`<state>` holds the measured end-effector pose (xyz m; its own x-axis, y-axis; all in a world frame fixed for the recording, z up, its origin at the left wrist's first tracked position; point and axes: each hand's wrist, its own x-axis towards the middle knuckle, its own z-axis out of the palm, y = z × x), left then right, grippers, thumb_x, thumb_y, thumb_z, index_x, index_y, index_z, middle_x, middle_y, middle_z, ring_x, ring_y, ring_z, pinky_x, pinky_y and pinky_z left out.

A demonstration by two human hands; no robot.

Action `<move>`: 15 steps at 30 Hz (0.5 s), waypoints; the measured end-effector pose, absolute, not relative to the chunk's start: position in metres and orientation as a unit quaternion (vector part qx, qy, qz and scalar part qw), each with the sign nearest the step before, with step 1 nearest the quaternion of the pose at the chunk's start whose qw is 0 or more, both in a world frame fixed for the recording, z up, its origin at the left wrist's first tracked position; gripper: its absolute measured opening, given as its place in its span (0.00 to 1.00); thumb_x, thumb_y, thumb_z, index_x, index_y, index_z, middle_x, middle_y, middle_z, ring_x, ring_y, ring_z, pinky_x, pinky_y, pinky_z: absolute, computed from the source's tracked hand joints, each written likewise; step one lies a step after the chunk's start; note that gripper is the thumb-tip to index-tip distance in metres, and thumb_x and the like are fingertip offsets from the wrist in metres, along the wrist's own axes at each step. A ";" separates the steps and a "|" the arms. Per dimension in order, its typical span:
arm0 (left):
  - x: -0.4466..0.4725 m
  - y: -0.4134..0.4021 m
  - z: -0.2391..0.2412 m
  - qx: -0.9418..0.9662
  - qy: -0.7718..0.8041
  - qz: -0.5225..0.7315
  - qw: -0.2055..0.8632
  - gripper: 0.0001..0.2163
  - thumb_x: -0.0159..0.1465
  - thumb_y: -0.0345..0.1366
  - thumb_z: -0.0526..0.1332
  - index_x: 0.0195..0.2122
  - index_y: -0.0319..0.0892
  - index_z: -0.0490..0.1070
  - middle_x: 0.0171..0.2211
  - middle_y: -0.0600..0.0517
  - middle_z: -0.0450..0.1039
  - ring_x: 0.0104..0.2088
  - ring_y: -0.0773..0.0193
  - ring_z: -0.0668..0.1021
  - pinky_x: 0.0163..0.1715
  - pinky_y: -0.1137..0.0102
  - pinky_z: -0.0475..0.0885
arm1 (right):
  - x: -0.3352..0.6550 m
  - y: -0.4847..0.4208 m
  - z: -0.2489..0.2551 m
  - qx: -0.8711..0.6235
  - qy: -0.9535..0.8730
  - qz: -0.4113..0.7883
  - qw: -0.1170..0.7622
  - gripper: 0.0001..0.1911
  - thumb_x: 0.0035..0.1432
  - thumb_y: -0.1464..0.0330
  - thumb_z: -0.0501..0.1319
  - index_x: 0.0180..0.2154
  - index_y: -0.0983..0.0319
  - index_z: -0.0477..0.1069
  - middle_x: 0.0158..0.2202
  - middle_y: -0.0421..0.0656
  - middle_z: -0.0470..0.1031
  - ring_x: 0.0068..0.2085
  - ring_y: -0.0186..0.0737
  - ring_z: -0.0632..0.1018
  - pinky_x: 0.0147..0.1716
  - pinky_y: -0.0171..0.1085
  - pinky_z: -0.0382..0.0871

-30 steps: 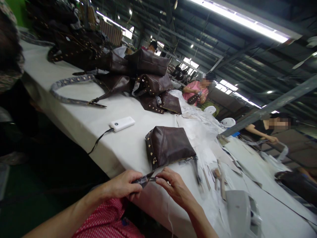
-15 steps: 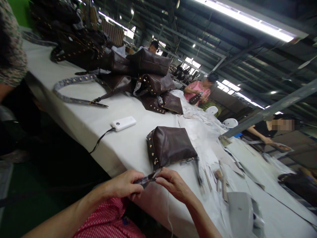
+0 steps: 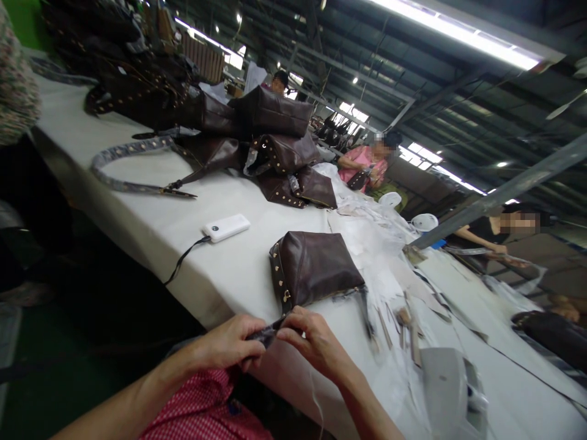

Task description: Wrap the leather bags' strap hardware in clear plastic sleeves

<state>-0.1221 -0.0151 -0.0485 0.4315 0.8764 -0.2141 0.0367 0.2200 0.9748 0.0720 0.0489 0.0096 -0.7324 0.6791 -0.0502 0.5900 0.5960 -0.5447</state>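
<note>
My left hand (image 3: 232, 343) and my right hand (image 3: 312, 342) meet at the near edge of the white table (image 3: 238, 269). Both pinch the end of a dark strap (image 3: 270, 330) that runs up to a brown studded leather bag (image 3: 312, 266) lying just beyond my fingers. The left hand's fingers are curled round the strap end. The right hand's thumb and fingers press on it from the other side. A thin pale thread (image 3: 316, 397) hangs down below my right hand.
A white power bank (image 3: 226, 227) with a black cable lies left of the bag. Several brown studded bags (image 3: 270, 140) and a long studded strap (image 3: 132, 165) are piled further back. Paper scraps and small tools (image 3: 403, 321) lie to the right, near a grey device (image 3: 452, 391). Other people (image 3: 367, 165) work across the table.
My hands have drawn a little closer together on the strap end. The view has shifted slightly; the bag has not moved.
</note>
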 end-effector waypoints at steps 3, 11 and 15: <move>-0.123 -0.015 -0.049 0.521 0.422 0.326 0.667 0.04 0.51 0.31 0.56 0.28 0.40 0.69 0.22 0.55 0.73 0.20 0.69 0.73 0.21 0.76 0.66 | 0.083 0.049 0.015 -0.359 -0.871 0.321 0.096 0.15 0.62 0.57 0.59 0.33 0.60 0.77 0.30 0.41 0.74 0.33 0.36 0.73 0.34 0.33 0.64; -0.114 -0.016 -0.049 0.508 0.470 0.340 0.637 0.04 0.49 0.34 0.58 0.26 0.41 0.66 0.19 0.57 0.70 0.18 0.69 0.71 0.19 0.75 0.66 | 0.166 0.026 -0.003 -0.533 -0.685 0.469 0.166 0.25 0.59 0.48 0.55 0.34 0.63 0.75 0.25 0.39 0.67 0.26 0.32 0.67 0.24 0.32 0.58; -0.111 -0.011 -0.052 0.539 0.503 0.332 0.589 0.04 0.48 0.34 0.57 0.25 0.42 0.64 0.19 0.60 0.64 0.19 0.70 0.69 0.19 0.76 0.64 | 0.222 -0.013 -0.026 -0.582 -0.553 0.574 0.160 0.27 0.53 0.44 0.59 0.30 0.63 0.73 0.20 0.35 0.61 0.20 0.26 0.58 0.17 0.29 0.47</move>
